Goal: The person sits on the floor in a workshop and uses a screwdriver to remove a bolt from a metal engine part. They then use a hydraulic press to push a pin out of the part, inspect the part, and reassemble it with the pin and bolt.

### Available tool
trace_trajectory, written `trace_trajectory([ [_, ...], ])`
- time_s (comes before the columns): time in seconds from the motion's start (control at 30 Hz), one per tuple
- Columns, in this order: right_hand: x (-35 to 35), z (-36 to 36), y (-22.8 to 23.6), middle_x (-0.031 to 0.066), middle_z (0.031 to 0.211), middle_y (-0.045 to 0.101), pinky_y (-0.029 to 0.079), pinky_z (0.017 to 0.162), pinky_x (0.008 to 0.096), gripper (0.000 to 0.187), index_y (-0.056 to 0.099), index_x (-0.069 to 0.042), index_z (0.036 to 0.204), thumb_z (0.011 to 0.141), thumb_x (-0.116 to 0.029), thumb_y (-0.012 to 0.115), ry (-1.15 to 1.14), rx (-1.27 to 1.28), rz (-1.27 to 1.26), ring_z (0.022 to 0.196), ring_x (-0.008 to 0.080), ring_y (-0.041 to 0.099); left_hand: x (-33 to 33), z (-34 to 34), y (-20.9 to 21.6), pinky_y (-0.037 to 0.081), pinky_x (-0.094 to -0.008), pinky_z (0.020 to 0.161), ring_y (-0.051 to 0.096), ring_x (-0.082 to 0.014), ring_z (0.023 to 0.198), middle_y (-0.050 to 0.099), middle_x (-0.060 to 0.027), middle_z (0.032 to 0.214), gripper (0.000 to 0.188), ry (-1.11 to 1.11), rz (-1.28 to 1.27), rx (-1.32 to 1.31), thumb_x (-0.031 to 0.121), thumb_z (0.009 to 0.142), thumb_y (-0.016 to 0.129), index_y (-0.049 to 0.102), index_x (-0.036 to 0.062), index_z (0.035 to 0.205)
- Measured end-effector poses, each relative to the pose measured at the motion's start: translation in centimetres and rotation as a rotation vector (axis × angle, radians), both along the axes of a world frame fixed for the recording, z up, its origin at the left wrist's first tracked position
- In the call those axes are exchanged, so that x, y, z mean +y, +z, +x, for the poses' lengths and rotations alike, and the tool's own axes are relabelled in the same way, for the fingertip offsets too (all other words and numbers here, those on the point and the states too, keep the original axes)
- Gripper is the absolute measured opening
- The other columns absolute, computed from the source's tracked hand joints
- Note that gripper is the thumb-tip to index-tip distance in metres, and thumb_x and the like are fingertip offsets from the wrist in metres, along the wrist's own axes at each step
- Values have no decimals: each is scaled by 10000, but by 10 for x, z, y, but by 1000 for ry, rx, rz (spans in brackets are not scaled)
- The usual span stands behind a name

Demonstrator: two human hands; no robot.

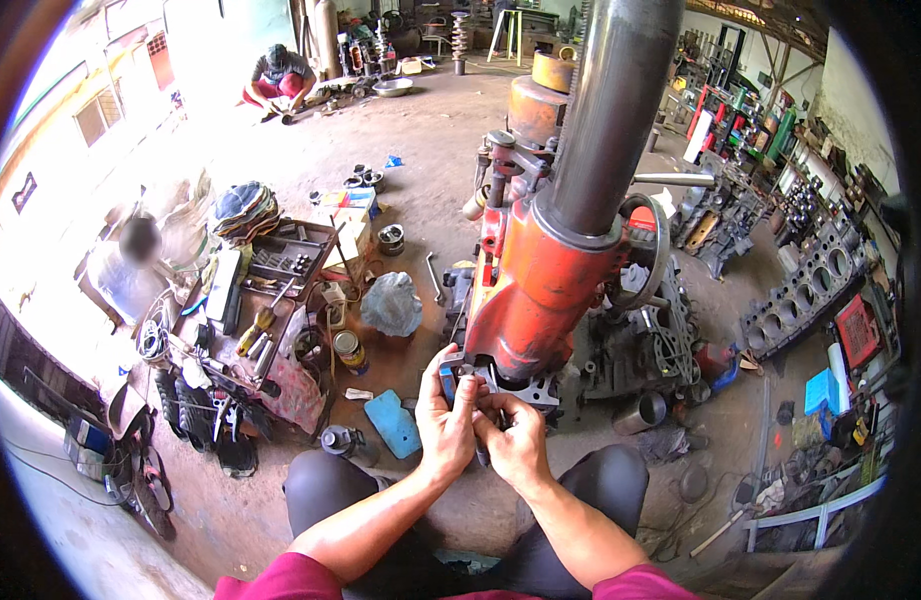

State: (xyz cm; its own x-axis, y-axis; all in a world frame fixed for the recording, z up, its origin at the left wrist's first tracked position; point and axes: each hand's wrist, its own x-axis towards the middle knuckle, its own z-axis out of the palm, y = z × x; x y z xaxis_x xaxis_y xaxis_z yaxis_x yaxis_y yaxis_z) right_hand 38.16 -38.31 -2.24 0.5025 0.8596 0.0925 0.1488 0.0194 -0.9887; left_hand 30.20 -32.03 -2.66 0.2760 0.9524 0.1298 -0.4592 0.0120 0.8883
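Both hands meet over my knees, in front of a red-orange machine (546, 290) with a thick grey column (621, 110). My left hand (444, 420) is closed, thumb up, around something small; a blue and metallic bit of it shows by the index finger. My right hand (511, 432) pinches close beside the left thumb, its fingers curled. What sits between its fingertips is too hidden to name. Just beyond the hands, the machine's lower end stands over a metal block (529, 390), partly covered by my fingers.
Left on the floor are a blue flat piece (392, 423), a can (350, 350), a wrench (435, 277) and a tool tray (286, 258). An engine block (811, 295) lies right, a metal cylinder (641, 412) nearer. Another person (279, 80) crouches at the far left.
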Motion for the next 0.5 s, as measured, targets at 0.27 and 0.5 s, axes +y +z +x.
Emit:
trace_trajectory([
  [0.27,0,0,-4,38,716,640,451,600,276,126,671,8,866,800,-78,736,-42,-6,13,637,91,526,-2,1,-5,547,-283,771,616,-125,846,621,-58,970,452,-5,36,-19,149,1003,577,418,101,1423],
  [0.5,1,-1,-8,18,701,623,435,576,273,132,667,-1,862,794,-78,750,-56,25,34,623,80,508,-4,1,-5,548,-287,774,618,-123,832,624,-50,963,458,-10,49,-7,148,998,586,419,96,1420],
])
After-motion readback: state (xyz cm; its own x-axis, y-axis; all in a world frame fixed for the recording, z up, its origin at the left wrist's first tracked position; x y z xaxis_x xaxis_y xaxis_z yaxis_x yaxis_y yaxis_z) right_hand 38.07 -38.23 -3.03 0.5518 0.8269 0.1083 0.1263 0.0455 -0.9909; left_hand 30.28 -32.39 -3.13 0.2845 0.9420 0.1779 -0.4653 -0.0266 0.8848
